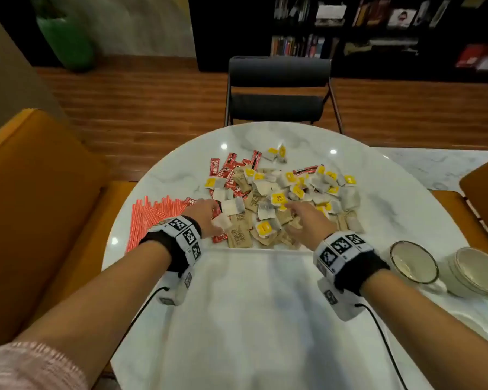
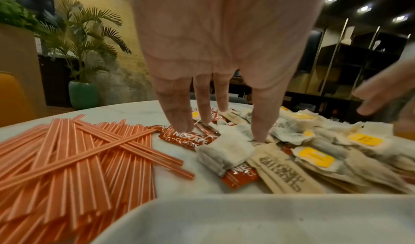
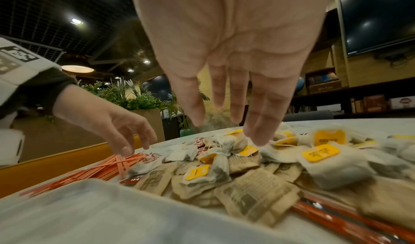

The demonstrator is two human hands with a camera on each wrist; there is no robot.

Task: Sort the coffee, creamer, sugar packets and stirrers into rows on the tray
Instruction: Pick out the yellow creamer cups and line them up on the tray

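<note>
A white tray (image 1: 251, 319) lies in front of me with nothing on it. Beyond its far edge is a mixed pile: red coffee sticks (image 1: 214, 167), brown sugar packets (image 1: 238, 237) and white sachets with yellow tags (image 1: 278, 198). Orange stirrers (image 1: 152, 218) lie in a heap at the left. My left hand (image 1: 209, 209) reaches down with straight fingers; its fingertips (image 2: 182, 127) touch a red Nescafe stick (image 2: 186, 139) and a white sachet (image 2: 224, 152). My right hand (image 3: 229, 130) hovers open just above the sachets (image 3: 321, 153), holding nothing.
Two cream cups (image 1: 414, 263) (image 1: 479, 274) stand on the round marble table (image 1: 392, 209) right of the tray. A black folding chair (image 1: 279, 91) faces the far edge. Orange seats (image 1: 40, 192) flank the table. The cables from my wrist cameras trail over the tray's sides.
</note>
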